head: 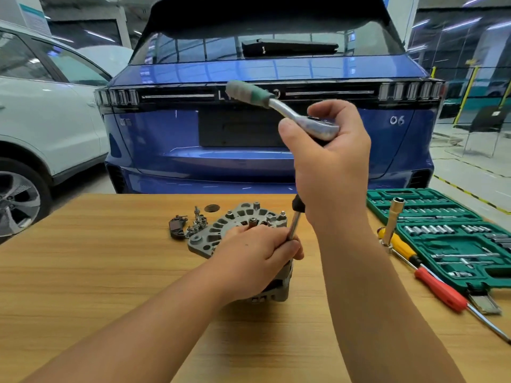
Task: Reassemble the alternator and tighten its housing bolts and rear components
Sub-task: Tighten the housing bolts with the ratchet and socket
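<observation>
Ratchet on alternator housing bolt, centre of frame
Alternator (272, 283) on tabletop (110, 258): prob heavy, rigid metal; left hand (257, 255) grips body + extension shaft (293, 226), right hand (329, 158) wraps ratchet (279, 109) head

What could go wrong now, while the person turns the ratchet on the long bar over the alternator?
1. The right hand grips only the ratchet head, high on a long extension bar; the bar may tilt and slip off the bolt.
2. The left hand pinches the bar low, so a slip could hurt its fingers.
3. The alternator stands free on the table and may tip.
</observation>
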Tool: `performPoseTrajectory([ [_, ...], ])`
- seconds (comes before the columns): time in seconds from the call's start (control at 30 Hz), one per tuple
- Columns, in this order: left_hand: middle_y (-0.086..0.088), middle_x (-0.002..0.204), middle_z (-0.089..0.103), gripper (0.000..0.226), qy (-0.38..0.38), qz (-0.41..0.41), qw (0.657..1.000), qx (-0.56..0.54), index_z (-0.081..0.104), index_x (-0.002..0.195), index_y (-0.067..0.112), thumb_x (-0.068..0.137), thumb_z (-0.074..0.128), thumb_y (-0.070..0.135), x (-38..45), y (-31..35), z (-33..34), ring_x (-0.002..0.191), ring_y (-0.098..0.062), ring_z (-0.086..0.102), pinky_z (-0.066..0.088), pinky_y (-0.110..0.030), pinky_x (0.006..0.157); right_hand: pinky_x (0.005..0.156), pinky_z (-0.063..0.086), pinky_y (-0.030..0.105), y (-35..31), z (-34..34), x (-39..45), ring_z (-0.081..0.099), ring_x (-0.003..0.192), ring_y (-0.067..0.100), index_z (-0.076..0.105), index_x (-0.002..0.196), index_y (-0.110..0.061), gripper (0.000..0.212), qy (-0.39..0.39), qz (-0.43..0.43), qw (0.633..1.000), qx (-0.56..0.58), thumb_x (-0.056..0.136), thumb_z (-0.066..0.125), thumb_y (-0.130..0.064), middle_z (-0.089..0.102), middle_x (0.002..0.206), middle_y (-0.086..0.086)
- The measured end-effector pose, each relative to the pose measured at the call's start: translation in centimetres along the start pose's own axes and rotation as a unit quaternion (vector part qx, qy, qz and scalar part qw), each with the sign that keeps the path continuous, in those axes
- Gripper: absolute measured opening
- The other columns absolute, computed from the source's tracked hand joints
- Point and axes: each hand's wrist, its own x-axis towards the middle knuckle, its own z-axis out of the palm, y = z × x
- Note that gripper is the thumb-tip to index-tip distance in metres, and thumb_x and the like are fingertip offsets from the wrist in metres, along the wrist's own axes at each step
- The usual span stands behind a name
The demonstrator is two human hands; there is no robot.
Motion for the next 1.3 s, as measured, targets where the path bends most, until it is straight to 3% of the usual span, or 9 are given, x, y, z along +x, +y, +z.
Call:
performPoseTrajectory([
  [0.13, 0.03, 0.102, 0.065, 0.028, -0.001, 0.01, 1.0, -0.002, 0.06, 0.104, 0.046, 0.107, 0.032, 0.048, -0.1, -0.2, -0.1, 0.101, 0.011, 0.053, 0.03, -0.044, 0.114, 0.07, 0.048, 0.029, -0.5, -1.5, 1.5, 0.06, 0.063, 0.013, 0.054, 0.115, -0.011, 0.034, -0.153, 0.258, 0.898, 0.323, 0.088, 0.064, -0.028, 0.073, 0.088, 0.007],
  [0.27, 0.029, 0.106, 0.064, 0.029, -0.016, 0.008, 1.0, -0.013, 0.063, 0.112, 0.045, 0.107, 0.035, 0.047, -0.2, -0.4, -0.2, 0.105, 0.008, 0.054, 0.033, -0.042, 0.112, 0.071, 0.045, 0.026, -0.8, -1.5, 1.1, 0.062, 0.072, 0.011, 0.056, 0.122, -0.005, 0.05, -0.258, 0.286, 0.852, 0.354, 0.082, 0.062, -0.033, 0.073, 0.1, 0.002],
  [0.47, 0.035, 0.103, 0.064, 0.025, -0.033, -0.019, 0.996, -0.084, 0.062, 0.122, 0.044, 0.105, 0.043, 0.046, -0.1, -0.9, -0.6, 0.104, 0.018, 0.053, 0.039, -0.015, 0.086, 0.07, 0.052, 0.03, -0.3, -0.4, 0.2, 0.067, 0.079, 0.019, 0.055, 0.095, -0.018, 0.017, -0.121, 0.204, 0.902, 0.362, 0.091, 0.066, -0.007, 0.067, 0.084, 0.001],
  [0.57, 0.032, 0.104, 0.066, 0.022, -0.031, -0.024, 0.996, -0.083, 0.061, 0.118, 0.045, 0.106, 0.042, 0.044, -0.1, -0.8, -0.6, 0.102, 0.016, 0.056, 0.04, -0.014, 0.086, 0.078, 0.054, 0.035, 0.6, 0.3, -0.1, 0.068, 0.09, 0.034, 0.061, 0.103, -0.019, 0.018, -0.052, 0.008, 0.989, 0.136, 0.099, 0.059, -0.001, 0.064, 0.095, 0.001],
  [0.63, 0.029, 0.106, 0.069, 0.022, -0.023, -0.029, 0.995, -0.09, 0.064, 0.113, 0.043, 0.106, 0.044, 0.044, -0.2, -0.8, -0.5, 0.099, 0.017, 0.058, 0.042, -0.015, 0.086, 0.08, 0.053, 0.034, 1.2, 0.2, -0.3, 0.065, 0.09, 0.03, 0.063, 0.117, -0.018, 0.026, -0.091, -0.071, 0.993, 0.026, 0.101, 0.051, -0.002, 0.062, 0.104, 0.002],
  [0.83, 0.03, 0.104, 0.068, 0.022, -0.012, -0.031, 0.996, -0.086, 0.063, 0.11, 0.044, 0.106, 0.042, 0.045, -0.4, -0.4, -0.3, 0.097, 0.025, 0.052, 0.036, -0.01, 0.077, 0.078, 0.051, 0.037, -0.1, -0.6, -0.5, 0.057, 0.083, 0.02, 0.065, 0.114, -0.038, 0.027, -0.247, 0.033, 0.96, 0.124, 0.098, 0.044, -0.032, 0.06, 0.1, 0.003],
  [1.0, 0.039, 0.083, 0.06, 0.023, -0.008, -0.01, 0.999, -0.046, 0.062, 0.108, 0.045, 0.107, 0.039, 0.045, -0.6, -0.3, -0.2, 0.083, 0.027, 0.051, 0.035, -0.013, 0.07, 0.071, 0.051, 0.021, -0.5, 0.0, -1.0, 0.059, 0.071, 0.003, 0.064, 0.103, -0.024, 0.016, -0.161, 0.01, 0.98, 0.116, 0.091, 0.07, -0.017, 0.063, 0.078, -0.016],
  [1.13, 0.048, 0.072, 0.054, 0.026, -0.007, 0.002, 1.0, -0.017, 0.054, 0.086, 0.047, 0.107, 0.039, 0.043, -0.6, 0.0, -0.3, 0.075, 0.027, 0.049, 0.034, -0.021, 0.068, 0.057, 0.047, 0.021, -0.5, 0.3, -1.1, 0.054, 0.061, 0.004, 0.06, 0.1, -0.022, 0.02, -0.017, -0.02, 0.998, 0.061, 0.089, 0.076, -0.016, 0.061, 0.076, -0.009],
  [1.3, 0.034, 0.094, 0.064, 0.028, -0.012, 0.009, 1.0, -0.023, 0.064, 0.115, 0.043, 0.105, 0.04, 0.049, -0.4, -0.7, -0.3, 0.099, 0.022, 0.051, 0.043, -0.029, 0.095, 0.059, 0.048, 0.024, -0.7, -0.7, -0.1, 0.058, 0.06, 0.012, 0.059, 0.113, -0.018, 0.026, -0.05, 0.151, 0.966, 0.204, 0.09, 0.072, -0.013, 0.07, 0.074, -0.001],
])
